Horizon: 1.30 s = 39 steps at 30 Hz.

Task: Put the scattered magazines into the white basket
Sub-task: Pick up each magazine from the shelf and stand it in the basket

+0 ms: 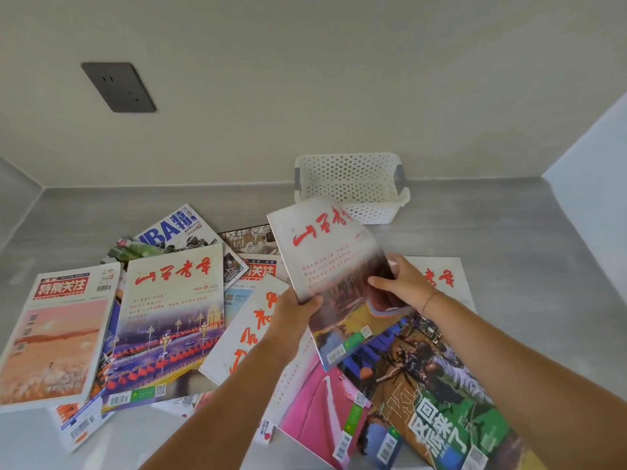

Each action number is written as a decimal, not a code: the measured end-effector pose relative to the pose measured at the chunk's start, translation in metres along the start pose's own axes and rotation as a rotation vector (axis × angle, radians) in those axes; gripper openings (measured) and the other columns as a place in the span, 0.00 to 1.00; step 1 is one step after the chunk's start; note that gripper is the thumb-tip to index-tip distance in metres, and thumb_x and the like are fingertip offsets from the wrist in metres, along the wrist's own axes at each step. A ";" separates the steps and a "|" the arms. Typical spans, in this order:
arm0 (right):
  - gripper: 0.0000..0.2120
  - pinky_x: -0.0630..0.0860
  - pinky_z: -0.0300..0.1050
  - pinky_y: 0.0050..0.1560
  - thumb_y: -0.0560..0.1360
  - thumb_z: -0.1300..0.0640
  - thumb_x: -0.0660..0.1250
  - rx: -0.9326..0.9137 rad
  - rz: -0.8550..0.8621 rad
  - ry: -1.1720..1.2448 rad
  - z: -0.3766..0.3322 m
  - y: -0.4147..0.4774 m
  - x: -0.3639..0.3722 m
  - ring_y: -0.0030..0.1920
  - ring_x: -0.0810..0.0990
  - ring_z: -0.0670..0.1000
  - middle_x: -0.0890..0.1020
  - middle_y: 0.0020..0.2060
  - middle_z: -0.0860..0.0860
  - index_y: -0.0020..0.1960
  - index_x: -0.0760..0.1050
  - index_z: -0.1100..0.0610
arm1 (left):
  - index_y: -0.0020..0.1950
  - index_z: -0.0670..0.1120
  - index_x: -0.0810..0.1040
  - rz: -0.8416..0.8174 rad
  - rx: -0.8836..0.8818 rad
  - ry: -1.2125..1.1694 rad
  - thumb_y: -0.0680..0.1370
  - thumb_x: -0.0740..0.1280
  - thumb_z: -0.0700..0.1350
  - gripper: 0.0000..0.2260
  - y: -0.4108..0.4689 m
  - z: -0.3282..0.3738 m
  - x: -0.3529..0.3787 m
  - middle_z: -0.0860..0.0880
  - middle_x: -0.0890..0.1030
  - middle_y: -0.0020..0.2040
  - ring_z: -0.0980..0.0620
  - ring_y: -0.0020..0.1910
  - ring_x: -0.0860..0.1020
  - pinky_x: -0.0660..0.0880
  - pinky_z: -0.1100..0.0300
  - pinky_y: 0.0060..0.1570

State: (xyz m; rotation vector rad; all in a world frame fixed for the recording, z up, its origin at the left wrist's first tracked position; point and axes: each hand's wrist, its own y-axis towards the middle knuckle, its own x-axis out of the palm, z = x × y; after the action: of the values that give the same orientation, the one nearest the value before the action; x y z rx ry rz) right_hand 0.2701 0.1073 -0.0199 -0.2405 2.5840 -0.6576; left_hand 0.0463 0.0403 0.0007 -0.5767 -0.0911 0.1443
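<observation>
Both hands, left [294, 312] and right [405, 288], grip one magazine [334, 266] above the bench [509, 232] pile; it may snag the basket [349, 179] rim if tilted.

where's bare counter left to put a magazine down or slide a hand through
Bare grey countertop runs right of the white perforated plastic basket to the white side wall, and left of it along the back wall. The centre and front are crowded with overlapping magazines.
</observation>
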 end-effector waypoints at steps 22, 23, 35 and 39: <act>0.11 0.78 0.48 0.50 0.71 0.67 0.69 -0.338 0.446 0.186 -0.160 0.099 -0.123 0.44 0.79 0.53 0.81 0.42 0.56 0.54 0.79 0.67 | 0.49 0.37 0.81 0.061 0.553 0.598 0.72 0.69 0.38 0.08 0.144 0.256 0.023 0.38 0.83 0.47 0.43 0.42 0.82 0.82 0.50 0.42; 0.10 0.78 0.50 0.50 0.71 0.66 0.69 -0.329 0.463 0.172 -0.161 0.108 -0.123 0.43 0.79 0.53 0.81 0.41 0.56 0.53 0.79 0.66 | 0.48 0.37 0.81 0.074 0.554 0.615 0.72 0.69 0.38 0.07 0.152 0.257 0.027 0.37 0.83 0.47 0.40 0.43 0.82 0.81 0.46 0.45; 0.07 0.77 0.47 0.44 0.73 0.60 0.65 -0.151 0.577 -0.096 -0.133 0.179 -0.110 0.41 0.80 0.59 0.83 0.39 0.58 0.43 0.81 0.61 | 0.45 0.42 0.84 0.252 0.486 0.512 0.73 0.69 0.39 0.04 0.227 0.217 0.049 0.42 0.85 0.43 0.43 0.42 0.82 0.80 0.52 0.47; 0.08 0.74 0.43 0.45 0.75 0.60 0.64 -0.158 0.593 -0.108 -0.128 0.187 -0.109 0.43 0.79 0.58 0.83 0.41 0.57 0.46 0.81 0.61 | 0.46 0.43 0.84 0.296 0.468 0.503 0.72 0.69 0.39 0.06 0.239 0.209 0.049 0.44 0.85 0.44 0.46 0.42 0.81 0.79 0.55 0.48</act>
State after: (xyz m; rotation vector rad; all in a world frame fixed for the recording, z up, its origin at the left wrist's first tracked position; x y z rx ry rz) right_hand 0.2948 0.3518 0.0311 0.4192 2.4195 -0.2162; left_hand 0.0423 0.3587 0.0459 -0.1420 0.5082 0.2944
